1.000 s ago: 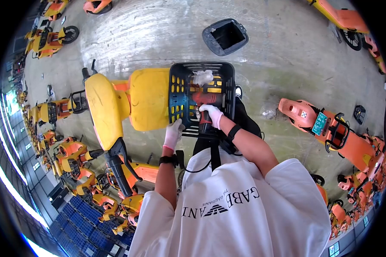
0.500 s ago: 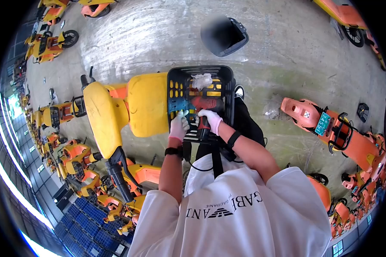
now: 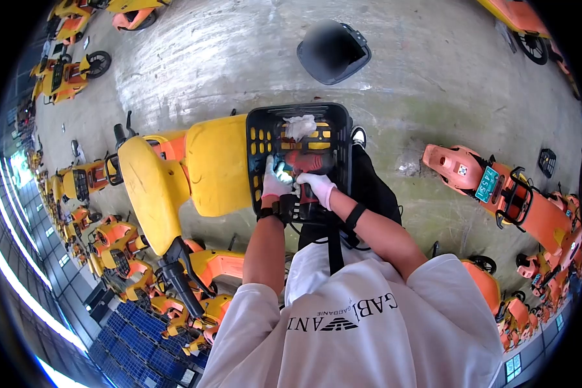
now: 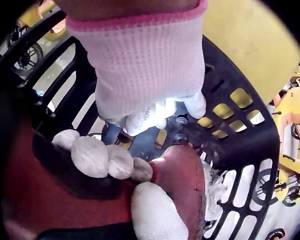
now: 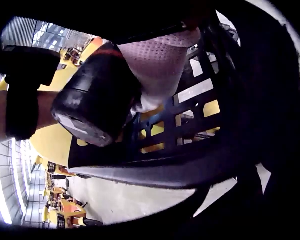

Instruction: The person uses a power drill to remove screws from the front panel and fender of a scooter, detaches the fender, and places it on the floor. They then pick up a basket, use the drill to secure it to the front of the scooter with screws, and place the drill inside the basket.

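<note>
Inside the black basket (image 3: 346, 139), a red and black power drill (image 3: 309, 160) lies with its front towards the yellow scooter. My right hand (image 3: 318, 187) grips its handle; the left wrist view shows the curled right fingers (image 4: 90, 156). The drill's black base (image 5: 97, 95) shows in the right wrist view. My gloved left hand (image 3: 277, 181) reaches into the basket beside the drill's lit front end. Bent left fingers (image 4: 145, 120) are beside small dark bolt-like parts (image 4: 181, 120); whether they pinch anything is hidden. Crumpled white material (image 3: 299, 127) lies in the basket.
The yellow scooter (image 3: 216, 165) stands left of the basket, with its handlebar grip (image 3: 182, 284) at lower left. A dark bin-like object (image 3: 333, 53) is on the floor beyond. An orange scooter (image 3: 456, 168) is at the right; rows of others line both sides.
My left hand has moved from the basket's near edge up and into it, beside the drill's front. The right hand keeps its grip on the drill, and the basket appears slightly lower in view.
</note>
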Available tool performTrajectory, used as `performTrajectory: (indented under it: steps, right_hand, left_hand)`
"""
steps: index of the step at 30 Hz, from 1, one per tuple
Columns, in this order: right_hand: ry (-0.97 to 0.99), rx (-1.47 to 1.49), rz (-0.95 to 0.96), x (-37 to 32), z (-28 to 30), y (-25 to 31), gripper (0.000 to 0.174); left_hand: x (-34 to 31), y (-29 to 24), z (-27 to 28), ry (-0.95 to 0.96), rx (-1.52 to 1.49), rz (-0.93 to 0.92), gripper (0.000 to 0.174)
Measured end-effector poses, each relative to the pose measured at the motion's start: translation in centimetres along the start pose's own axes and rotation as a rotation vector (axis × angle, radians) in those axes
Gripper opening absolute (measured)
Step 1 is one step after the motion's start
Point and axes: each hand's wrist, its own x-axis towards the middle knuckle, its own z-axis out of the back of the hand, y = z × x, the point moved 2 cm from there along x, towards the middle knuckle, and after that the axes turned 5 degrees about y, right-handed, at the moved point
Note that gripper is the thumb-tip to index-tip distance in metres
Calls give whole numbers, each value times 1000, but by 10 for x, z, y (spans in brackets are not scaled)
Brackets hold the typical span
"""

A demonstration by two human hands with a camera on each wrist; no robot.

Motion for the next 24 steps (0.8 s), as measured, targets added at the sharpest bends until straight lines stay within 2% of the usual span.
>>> performTrajectory:
  steps: [1,2,4,5,7,8,9,10,11,13,14,16,17,19,20,22,24]
  right_hand:
    - [-44,-191,24,11,4,-7,17]
    - [-47,-191,21,17,11,-15,17]
    - [-59,-155,32,3,2,-3,16]
    - [-41,-25,-44,-7,-1,6,9]
    - [-1,-10,-35,-5,0,6,9]
    - [42,1,-26,-4,1,6,9]
    - [41,2,-26,-1,2,5,9]
    - [2,-58,-36,1,2,3,9]
    - [-36,-118,-45,3,3,1,10]
    - [-35,-88,-49,2,4,2,10]
    - [-33,-59,-53,2,4,3,10]
    - [10,-20,-52,-4,1,8,11]
    - [54,22,-50,-8,-2,11,11]
    - [27,-6,-22,-19,-9,18,12]
    - [2,-35,9,-24,-13,22,12]
    - [-19,-87,6,-31,-17,26,13]
    - [-38,-138,1,-33,-17,26,15]
  left_hand:
    - [-5,-2,-7,-59,-226,175,50]
    - [0,6,0,-59,-227,179,50]
    - [15,16,13,54,86,-117,42]
    - [19,16,15,56,88,-114,42]
    - [14,8,5,32,-459,50,68]
    - [20,12,7,32,-458,53,68]
    - [24,13,7,85,-320,-39,28]
    - [27,14,7,136,-181,-130,28]
    - [31,16,7,136,-180,-128,28]
    - [13,3,-17,-103,-309,-5,38]
    - [16,4,-18,-98,-312,-5,38]
    - [31,14,-2,14,-309,-33,37]
    - [45,22,14,13,-310,-31,37]
    - [54,23,20,347,-295,-32,31]
    - [57,30,23,349,-297,-29,31]
    - [14,10,-12,88,-136,-129,27]
    - [22,12,-8,109,-163,-85,23]
